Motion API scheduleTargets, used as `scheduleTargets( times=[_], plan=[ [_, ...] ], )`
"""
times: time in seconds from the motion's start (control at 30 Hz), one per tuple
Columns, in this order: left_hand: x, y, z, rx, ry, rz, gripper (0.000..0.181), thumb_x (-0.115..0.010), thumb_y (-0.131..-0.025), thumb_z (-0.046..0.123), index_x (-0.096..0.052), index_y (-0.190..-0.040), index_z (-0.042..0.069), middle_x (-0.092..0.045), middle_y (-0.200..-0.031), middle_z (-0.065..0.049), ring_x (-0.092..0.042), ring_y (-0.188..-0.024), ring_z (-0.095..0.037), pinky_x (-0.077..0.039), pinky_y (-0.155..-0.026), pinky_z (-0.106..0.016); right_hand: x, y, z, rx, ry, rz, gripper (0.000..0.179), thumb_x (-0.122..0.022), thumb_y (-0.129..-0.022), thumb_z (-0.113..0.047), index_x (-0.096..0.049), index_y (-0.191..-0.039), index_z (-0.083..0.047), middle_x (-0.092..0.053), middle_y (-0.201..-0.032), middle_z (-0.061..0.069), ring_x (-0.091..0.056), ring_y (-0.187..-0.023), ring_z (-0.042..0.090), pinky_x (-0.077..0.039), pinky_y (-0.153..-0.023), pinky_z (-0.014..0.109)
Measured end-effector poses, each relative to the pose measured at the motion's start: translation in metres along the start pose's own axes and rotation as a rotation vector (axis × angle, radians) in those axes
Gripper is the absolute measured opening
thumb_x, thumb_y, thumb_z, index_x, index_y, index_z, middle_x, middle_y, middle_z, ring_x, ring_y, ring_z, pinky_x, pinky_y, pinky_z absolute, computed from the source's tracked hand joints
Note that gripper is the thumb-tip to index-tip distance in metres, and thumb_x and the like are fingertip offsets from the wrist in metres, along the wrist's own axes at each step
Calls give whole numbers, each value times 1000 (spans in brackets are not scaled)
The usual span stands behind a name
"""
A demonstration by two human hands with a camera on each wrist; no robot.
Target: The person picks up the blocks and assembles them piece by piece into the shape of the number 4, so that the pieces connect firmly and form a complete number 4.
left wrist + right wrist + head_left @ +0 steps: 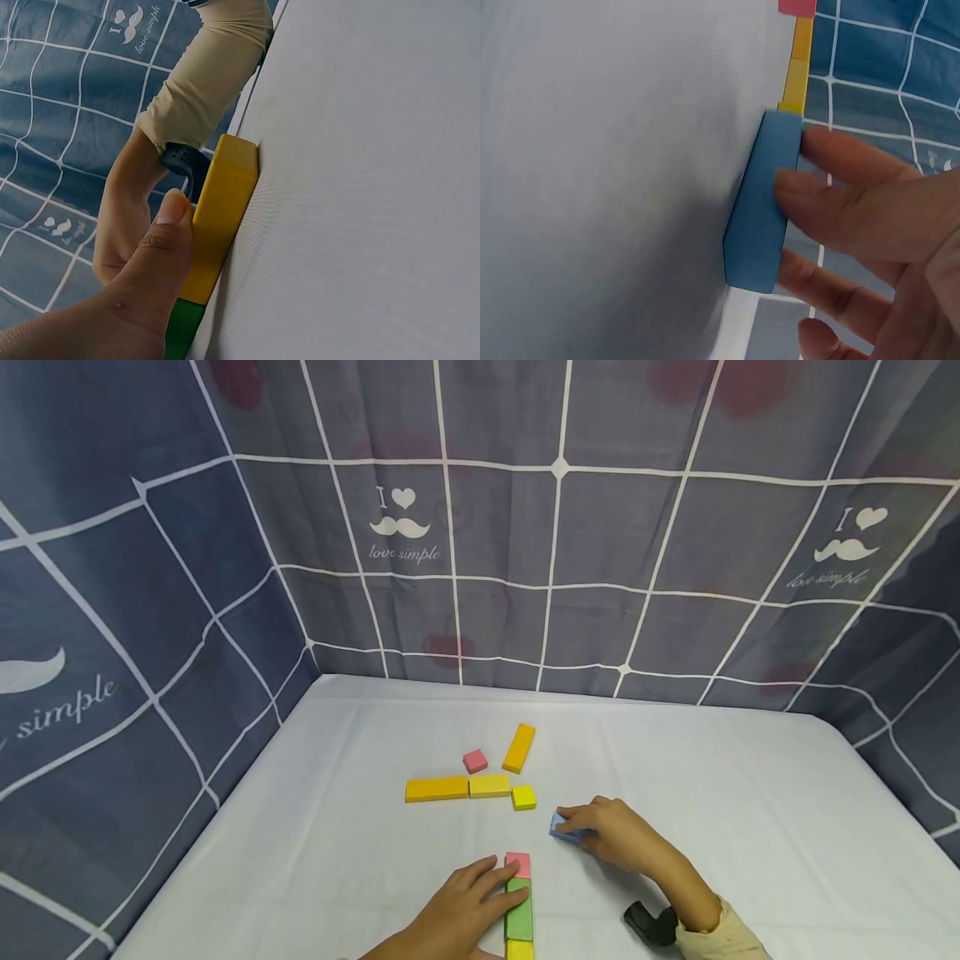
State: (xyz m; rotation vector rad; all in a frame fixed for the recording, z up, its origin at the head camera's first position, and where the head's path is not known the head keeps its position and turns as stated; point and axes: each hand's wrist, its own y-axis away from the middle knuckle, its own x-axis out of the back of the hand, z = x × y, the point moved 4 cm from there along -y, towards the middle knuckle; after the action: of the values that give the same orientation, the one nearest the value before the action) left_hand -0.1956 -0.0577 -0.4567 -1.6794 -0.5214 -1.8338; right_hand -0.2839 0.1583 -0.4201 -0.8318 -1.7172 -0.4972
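A blue block is pinched between the thumb and fingers of my right hand, close over the white table. My left hand lies over a row of blocks. Its fairly straight fingertips touch a pink block at the far end and a green block in the middle. At the near end of that row is a yellow block, and my left thumb presses along its side in the left wrist view. The rest of my left fingers are hidden there.
Farther back, an orange-yellow bar, a pale yellow block and a small yellow block form a line. Behind them lie a pink piece and a slanted orange bar. Gridded curtains enclose the table.
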Motion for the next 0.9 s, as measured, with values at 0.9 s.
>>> scheduleTargets(
  times=[0.9],
  plan=[
    [4,3,5,-66,-52,198,70,-50,-82,68,-51,-134,21,-50,-136,-2,-51,-121,-27,-46,-95,-37,-5,6,-44,150,1,-32,29,-75,-74,-6,-76,-99,-21,-71,-109,-5,-58,-78,2,-44,-68,20]
  ],
)
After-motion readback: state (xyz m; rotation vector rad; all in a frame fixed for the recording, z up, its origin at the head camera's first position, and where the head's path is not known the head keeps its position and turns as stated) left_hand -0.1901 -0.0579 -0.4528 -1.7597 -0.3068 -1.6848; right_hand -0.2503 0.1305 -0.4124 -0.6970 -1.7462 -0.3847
